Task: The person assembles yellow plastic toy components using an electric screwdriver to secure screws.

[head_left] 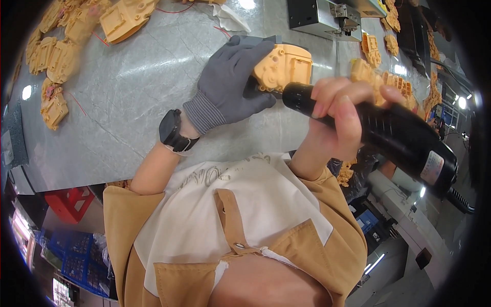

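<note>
My left hand, in a grey knit glove, grips an orange-yellow plastic housing from its left side. The housing rests against a dark block, only partly visible behind it. My bare right hand is wrapped round a black electric screwdriver, held slantwise with its cord running off at the lower right. The screwdriver's front end is close to the housing's lower edge; whether its tip touches cannot be seen.
Several similar orange-yellow housings lie at the far left, some with thin red wires. More such parts stand along the right. A grey metal device sits at the back, with a crumpled white wipe left of it. A red stool is below the table.
</note>
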### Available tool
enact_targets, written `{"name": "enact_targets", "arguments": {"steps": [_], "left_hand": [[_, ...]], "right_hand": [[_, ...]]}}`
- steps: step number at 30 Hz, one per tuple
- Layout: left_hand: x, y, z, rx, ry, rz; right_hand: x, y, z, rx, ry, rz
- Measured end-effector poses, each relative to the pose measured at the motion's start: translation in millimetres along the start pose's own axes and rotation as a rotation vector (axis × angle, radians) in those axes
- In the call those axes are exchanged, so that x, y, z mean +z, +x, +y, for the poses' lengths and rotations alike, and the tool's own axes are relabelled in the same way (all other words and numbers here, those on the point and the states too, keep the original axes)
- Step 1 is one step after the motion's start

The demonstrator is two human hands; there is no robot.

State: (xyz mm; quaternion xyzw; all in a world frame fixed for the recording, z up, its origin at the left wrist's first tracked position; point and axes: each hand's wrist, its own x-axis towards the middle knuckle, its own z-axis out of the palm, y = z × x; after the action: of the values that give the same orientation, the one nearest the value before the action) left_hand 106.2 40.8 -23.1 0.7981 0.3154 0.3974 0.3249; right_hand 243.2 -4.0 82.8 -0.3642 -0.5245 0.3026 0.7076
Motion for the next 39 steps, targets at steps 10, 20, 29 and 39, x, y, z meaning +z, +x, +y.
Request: {"name": "enact_targets", "arguments": {"steps": [10,20,29,39], "left_hand": [[0.6,-0.9,0.9,-0.024,0.04,-0.025],[0.3,-2.4,1.6,-0.029,-0.008,-0.019],[1.2,-1.1,-2.1,-0.076,-0.066,-0.039],[2.0,6.5,-3.6,0.016,-0.053,0.009]], "right_hand": [[-2.0,1.9,-0.3,0.004,-0.013,-0.02],[0.7,0.6,0.6,0.038,-0.053,-0.052],[2.2,3.6,6.5,0.079,-0.049,-0.173],[-2.9,5.2,11.2,-0.03,-0.272,-0.26]]}}
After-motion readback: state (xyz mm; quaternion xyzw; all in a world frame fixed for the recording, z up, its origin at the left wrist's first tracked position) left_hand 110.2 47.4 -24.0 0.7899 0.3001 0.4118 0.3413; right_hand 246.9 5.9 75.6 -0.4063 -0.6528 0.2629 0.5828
